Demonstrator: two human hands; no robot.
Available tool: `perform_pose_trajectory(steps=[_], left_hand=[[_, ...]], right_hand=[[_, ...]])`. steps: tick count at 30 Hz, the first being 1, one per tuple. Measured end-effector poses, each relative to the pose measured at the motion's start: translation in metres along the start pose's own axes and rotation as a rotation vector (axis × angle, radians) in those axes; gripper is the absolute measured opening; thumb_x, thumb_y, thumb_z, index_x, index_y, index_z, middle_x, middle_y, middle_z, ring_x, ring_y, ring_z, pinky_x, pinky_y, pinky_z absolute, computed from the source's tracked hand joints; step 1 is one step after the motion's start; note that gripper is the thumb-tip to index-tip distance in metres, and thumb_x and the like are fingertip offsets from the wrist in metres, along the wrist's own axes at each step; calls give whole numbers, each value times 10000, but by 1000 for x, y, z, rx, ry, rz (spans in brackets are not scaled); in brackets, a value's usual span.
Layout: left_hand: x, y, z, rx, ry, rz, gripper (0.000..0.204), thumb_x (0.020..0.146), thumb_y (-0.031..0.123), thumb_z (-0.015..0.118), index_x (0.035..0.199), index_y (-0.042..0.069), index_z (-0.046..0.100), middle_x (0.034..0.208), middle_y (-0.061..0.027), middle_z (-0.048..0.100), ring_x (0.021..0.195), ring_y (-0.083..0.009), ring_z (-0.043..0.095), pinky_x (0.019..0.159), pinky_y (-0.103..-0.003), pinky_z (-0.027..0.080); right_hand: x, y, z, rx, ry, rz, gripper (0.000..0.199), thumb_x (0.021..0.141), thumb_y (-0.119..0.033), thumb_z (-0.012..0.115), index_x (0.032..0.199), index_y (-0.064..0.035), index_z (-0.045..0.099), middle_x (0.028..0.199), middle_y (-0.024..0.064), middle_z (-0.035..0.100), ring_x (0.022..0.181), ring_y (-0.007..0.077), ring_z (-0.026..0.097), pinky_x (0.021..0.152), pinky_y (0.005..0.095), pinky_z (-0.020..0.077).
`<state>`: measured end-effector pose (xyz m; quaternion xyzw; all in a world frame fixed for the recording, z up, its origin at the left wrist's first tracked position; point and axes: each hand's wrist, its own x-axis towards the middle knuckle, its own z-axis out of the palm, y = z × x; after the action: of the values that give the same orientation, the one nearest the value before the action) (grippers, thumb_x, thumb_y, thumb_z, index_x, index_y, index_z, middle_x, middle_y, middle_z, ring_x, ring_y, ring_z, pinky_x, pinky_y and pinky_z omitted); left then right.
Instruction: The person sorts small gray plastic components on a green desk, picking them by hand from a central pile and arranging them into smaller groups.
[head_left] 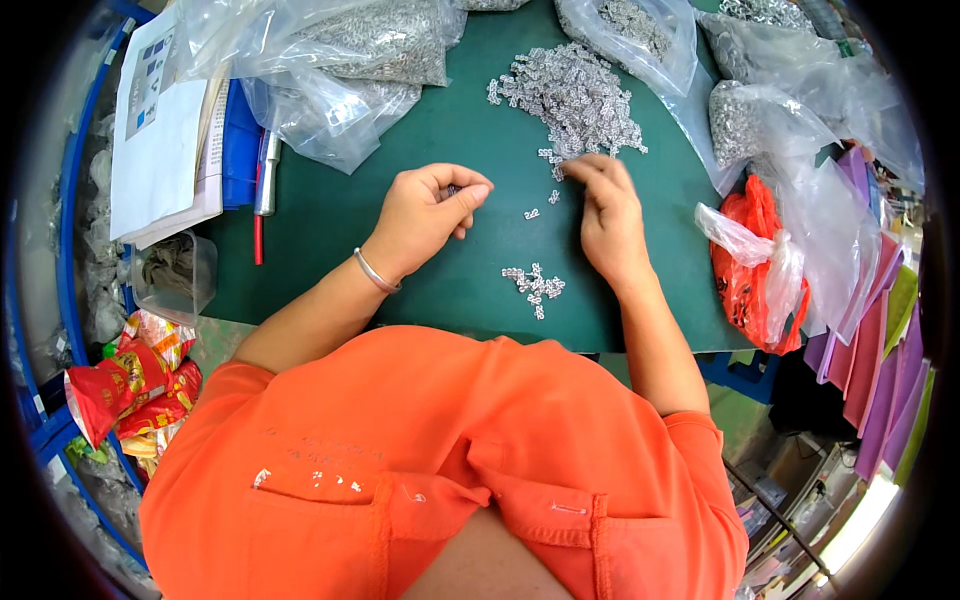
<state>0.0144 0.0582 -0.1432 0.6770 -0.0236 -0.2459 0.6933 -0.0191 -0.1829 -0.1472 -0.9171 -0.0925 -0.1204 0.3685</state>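
Observation:
A heap of small silvery metal pieces [575, 98] lies on the green tabletop [455, 270]. My right hand [608, 215] is at the heap's near edge, its fingers bent downward among the loose pieces there; whether they grip one is not clear. To the left, my left hand [425, 212] is closed, thumb against the curled fingers, with something small and dark partly showing between them. A couple of single pieces [532, 214] lie between the two hands. Closer to me rests a small cluster of the same pieces [535, 286].
Clear plastic bags of metal pieces [375, 50] line the far side. Papers [165, 130], a silver pen-like tool [267, 175] and a clear plastic tub [180, 280] are at the left. A red plastic bag [745, 270] sits at the right edge, beside hanging coloured sheets [880, 340].

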Motion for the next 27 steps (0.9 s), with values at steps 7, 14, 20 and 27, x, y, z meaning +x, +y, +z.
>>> perform_pose_trajectory(steps=[7, 14, 20, 27], left_hand=[[2, -4, -5, -171, 19, 42, 170, 945, 125, 660, 1019, -25, 686, 795, -16, 630, 613, -57, 538, 542, -200, 436], [2, -4, -4, -176, 8, 40, 165, 947, 129, 661, 1012, -20, 689, 809, -15, 637, 629, -53, 539, 552, -196, 441], [0, -4, -5, -159, 17, 41, 170, 947, 126, 660, 1024, -23, 688, 810, -11, 630, 632, -51, 535, 554, -197, 440], [1, -5, -4, -158, 16, 43, 174, 946, 124, 662, 1028, -27, 687, 821, -12, 629, 637, -53, 536, 562, -197, 442]], right_hand=[[-8, 11, -27, 27, 192, 274, 144, 860, 62, 616, 966, 4, 694, 953, 139, 674, 886, 268, 668, 793, 329, 525], [-29, -9, -12, -65, 7, -112, 188, 733, 22, 749, 904, -21, 683, 875, 100, 631, 823, 290, 617, 722, 353, 517], [-37, -4, -31, 56, 85, -8, 134, 807, 91, 672, 905, 0, 669, 894, 129, 676, 806, 270, 670, 726, 331, 535], [-41, -13, -7, -87, 42, -121, 170, 764, -1, 743, 918, -23, 674, 907, 100, 609, 799, 305, 578, 723, 360, 498]])
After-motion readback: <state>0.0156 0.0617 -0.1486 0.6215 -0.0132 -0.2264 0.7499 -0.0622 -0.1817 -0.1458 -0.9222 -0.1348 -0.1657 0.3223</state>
